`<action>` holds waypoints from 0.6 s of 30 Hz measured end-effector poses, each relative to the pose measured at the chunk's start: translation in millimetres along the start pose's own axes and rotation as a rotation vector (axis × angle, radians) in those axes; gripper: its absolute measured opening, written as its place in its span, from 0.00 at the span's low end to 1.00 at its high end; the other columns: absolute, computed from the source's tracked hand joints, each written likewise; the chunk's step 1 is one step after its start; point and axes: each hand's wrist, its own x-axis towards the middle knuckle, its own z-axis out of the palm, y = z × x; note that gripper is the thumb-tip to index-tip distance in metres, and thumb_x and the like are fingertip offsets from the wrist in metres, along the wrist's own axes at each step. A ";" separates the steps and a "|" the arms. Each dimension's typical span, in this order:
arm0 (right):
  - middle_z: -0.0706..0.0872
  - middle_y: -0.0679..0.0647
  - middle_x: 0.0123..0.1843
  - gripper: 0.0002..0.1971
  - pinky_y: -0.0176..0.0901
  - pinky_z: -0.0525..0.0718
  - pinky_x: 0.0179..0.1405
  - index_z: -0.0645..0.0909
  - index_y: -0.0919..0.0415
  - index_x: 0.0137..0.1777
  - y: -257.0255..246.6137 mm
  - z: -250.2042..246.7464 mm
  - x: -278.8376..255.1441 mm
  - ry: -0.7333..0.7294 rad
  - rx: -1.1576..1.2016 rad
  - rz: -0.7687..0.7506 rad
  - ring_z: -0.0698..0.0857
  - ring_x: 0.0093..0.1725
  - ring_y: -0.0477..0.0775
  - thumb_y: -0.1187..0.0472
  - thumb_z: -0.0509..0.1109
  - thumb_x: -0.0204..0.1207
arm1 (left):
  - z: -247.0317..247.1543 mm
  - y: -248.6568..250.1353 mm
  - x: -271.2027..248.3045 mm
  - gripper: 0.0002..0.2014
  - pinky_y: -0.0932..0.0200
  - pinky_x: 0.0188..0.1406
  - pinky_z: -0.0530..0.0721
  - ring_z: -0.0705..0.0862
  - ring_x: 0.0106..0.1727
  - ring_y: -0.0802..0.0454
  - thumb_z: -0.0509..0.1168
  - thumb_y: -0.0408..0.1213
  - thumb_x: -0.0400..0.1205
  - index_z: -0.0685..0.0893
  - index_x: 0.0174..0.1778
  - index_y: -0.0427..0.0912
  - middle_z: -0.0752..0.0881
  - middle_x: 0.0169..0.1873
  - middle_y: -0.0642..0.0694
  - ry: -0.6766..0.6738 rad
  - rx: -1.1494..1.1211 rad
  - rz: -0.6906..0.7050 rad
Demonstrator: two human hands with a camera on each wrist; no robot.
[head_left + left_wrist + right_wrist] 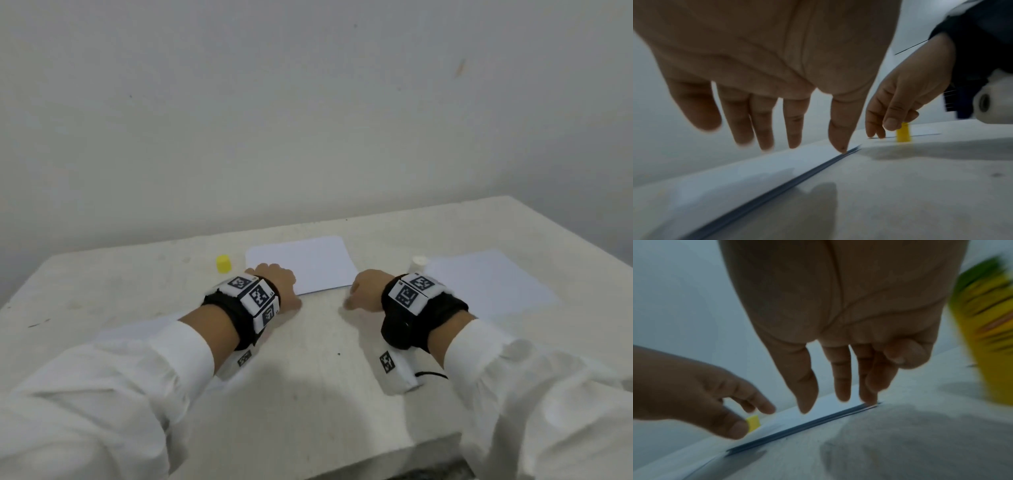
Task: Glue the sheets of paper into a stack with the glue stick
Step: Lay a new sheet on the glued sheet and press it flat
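Clearly the paper stack [301, 263] is light and floppy; both hands' straight, spread fingers [838, 139] touch its near edge.

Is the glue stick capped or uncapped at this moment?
Uncapped. The glue stick stands upright on the table with its pale top bare, while the yellow cap stands apart, left of the paper stack.

Table [308, 377]: your pale work surface.
Paper stack [308, 263]: 12 o'clock.
Yellow cap [223, 264]: 11 o'clock.
Glue stick [418, 264]: 1 o'clock.
Loose sheet [489, 281]: 2 o'clock.
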 end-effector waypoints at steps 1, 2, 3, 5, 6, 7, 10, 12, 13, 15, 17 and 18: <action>0.84 0.59 0.62 0.22 0.44 0.77 0.56 0.81 0.66 0.63 11.7 2.0 -7.4 -0.029 -0.010 -0.012 0.82 0.59 0.57 0.48 0.67 0.79 | -4.1 15.0 -6.5 0.28 0.52 0.72 0.69 0.69 0.75 0.45 0.60 0.53 0.83 0.69 0.78 0.45 0.71 0.75 0.46 -0.018 -0.020 0.052; 0.86 0.58 0.59 0.22 0.43 0.78 0.54 0.83 0.66 0.61 25.3 1.7 -17.3 -0.064 -0.014 -0.018 0.83 0.56 0.57 0.47 0.67 0.79 | -6.7 30.2 -11.8 0.28 0.54 0.71 0.70 0.71 0.75 0.47 0.61 0.52 0.83 0.70 0.77 0.43 0.72 0.75 0.46 -0.035 -0.036 0.093; 0.87 0.57 0.55 0.22 0.42 0.78 0.50 0.84 0.66 0.58 39.5 2.9 -24.3 -0.089 -0.020 -0.020 0.84 0.51 0.55 0.46 0.67 0.79 | -9.5 46.9 -17.0 0.28 0.55 0.70 0.71 0.73 0.73 0.47 0.62 0.52 0.83 0.71 0.76 0.42 0.74 0.73 0.46 -0.056 -0.046 0.135; 0.86 0.53 0.40 0.18 0.37 0.77 0.37 0.84 0.63 0.44 71.8 0.1 -38.4 -0.123 -0.048 0.000 0.81 0.35 0.49 0.46 0.67 0.79 | -13.8 81.0 -26.6 0.27 0.57 0.67 0.73 0.79 0.66 0.49 0.63 0.53 0.83 0.75 0.74 0.41 0.79 0.69 0.45 -0.085 -0.055 0.202; 0.83 0.50 0.34 0.18 0.35 0.74 0.33 0.82 0.61 0.37 88.7 -0.3 -41.9 -0.124 -0.053 0.033 0.78 0.30 0.47 0.47 0.67 0.78 | -14.2 97.4 -29.2 0.27 0.58 0.65 0.75 0.83 0.59 0.50 0.63 0.53 0.82 0.76 0.73 0.42 0.83 0.65 0.45 -0.100 -0.060 0.226; 0.81 0.48 0.29 0.19 0.34 0.73 0.30 0.79 0.59 0.32 106.4 -2.2 -44.4 -0.124 -0.055 0.066 0.77 0.28 0.45 0.47 0.67 0.78 | -15.3 114.1 -32.8 0.26 0.59 0.62 0.77 0.84 0.52 0.52 0.63 0.53 0.82 0.77 0.73 0.42 0.86 0.60 0.45 -0.122 -0.068 0.250; 0.79 0.48 0.28 0.20 0.39 0.75 0.34 0.76 0.59 0.28 157.9 -13.3 -41.8 -0.074 -0.105 0.129 0.78 0.29 0.48 0.49 0.67 0.79 | -16.3 163.6 -33.7 0.24 0.60 0.53 0.77 0.83 0.46 0.54 0.63 0.53 0.82 0.79 0.70 0.42 0.89 0.49 0.45 -0.146 -0.097 0.295; 0.84 0.54 0.41 0.16 0.42 0.77 0.48 0.81 0.64 0.39 191.6 -22.8 -36.6 -0.040 -0.168 0.138 0.84 0.45 0.57 0.51 0.65 0.81 | -15.7 196.2 -32.3 0.20 0.59 0.53 0.78 0.82 0.48 0.53 0.62 0.53 0.83 0.81 0.64 0.43 0.89 0.53 0.44 -0.156 -0.080 0.311; 0.86 0.57 0.52 0.15 0.44 0.77 0.55 0.83 0.66 0.51 208.5 -25.5 -32.1 -0.003 -0.183 0.136 0.83 0.56 0.60 0.52 0.64 0.81 | -14.9 211.9 -31.4 0.18 0.58 0.53 0.79 0.83 0.49 0.52 0.62 0.53 0.83 0.81 0.60 0.43 0.88 0.57 0.44 -0.149 -0.065 0.318; 0.77 0.58 0.72 0.21 0.46 0.74 0.67 0.75 0.62 0.72 243.9 -30.1 -23.1 0.055 -0.190 0.163 0.76 0.71 0.59 0.54 0.63 0.82 | -11.4 242.8 -20.8 0.20 0.57 0.53 0.79 0.82 0.51 0.50 0.63 0.53 0.83 0.81 0.59 0.40 0.85 0.59 0.43 -0.123 -0.029 0.309; 0.67 0.55 0.80 0.29 0.46 0.68 0.73 0.63 0.56 0.80 272.5 -32.9 -16.5 0.048 -0.226 0.171 0.68 0.78 0.57 0.54 0.65 0.81 | -11.0 266.2 -8.1 0.18 0.57 0.49 0.78 0.79 0.51 0.49 0.64 0.52 0.82 0.80 0.55 0.40 0.82 0.54 0.43 -0.102 -0.007 0.290; 0.64 0.54 0.82 0.31 0.45 0.65 0.74 0.60 0.55 0.82 284.7 -33.3 -12.3 0.022 -0.264 0.180 0.65 0.80 0.56 0.54 0.66 0.80 | -10.4 275.2 1.1 0.16 0.57 0.47 0.76 0.79 0.50 0.48 0.64 0.51 0.82 0.80 0.56 0.42 0.81 0.54 0.43 -0.110 0.023 0.258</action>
